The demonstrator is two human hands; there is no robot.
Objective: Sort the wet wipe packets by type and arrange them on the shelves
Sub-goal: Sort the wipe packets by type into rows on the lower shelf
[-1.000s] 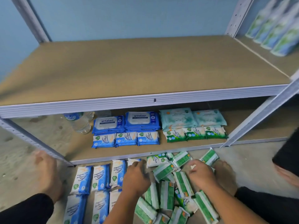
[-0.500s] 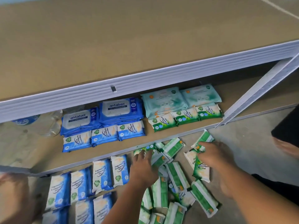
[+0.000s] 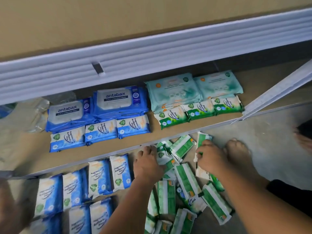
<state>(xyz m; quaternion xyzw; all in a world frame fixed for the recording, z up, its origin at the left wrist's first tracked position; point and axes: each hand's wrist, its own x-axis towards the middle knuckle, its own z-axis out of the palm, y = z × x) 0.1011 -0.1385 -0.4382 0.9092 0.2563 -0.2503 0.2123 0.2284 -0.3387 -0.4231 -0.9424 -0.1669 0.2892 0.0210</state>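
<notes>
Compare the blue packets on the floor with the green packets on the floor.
The blue floor packets are blue-and-white; the green floor packets green-and-white. The blue ones lie in tidy rows; the green ones lie jumbled, overlapping. The left hand and right hand touch green ones, no blue ones. Both kinds are small flat wipe packets.

On the lower shelf [image 3: 104, 149] I count two big blue antabax packs [image 3: 118, 100], two big pale green packs [image 3: 172, 92], three small blue packets [image 3: 101, 130] and three small green packets [image 3: 199, 109], also one plastic bottle [image 3: 38, 112]. On the floor [image 3: 270, 141] the loose blue packets [image 3: 99, 178] are at least six; the picture edge cuts some. The green heap [image 3: 187, 179] has about twelve, which I cannot count exactly. One green packet [image 3: 203, 139] is gripped in my right hand [image 3: 211, 161].
</notes>
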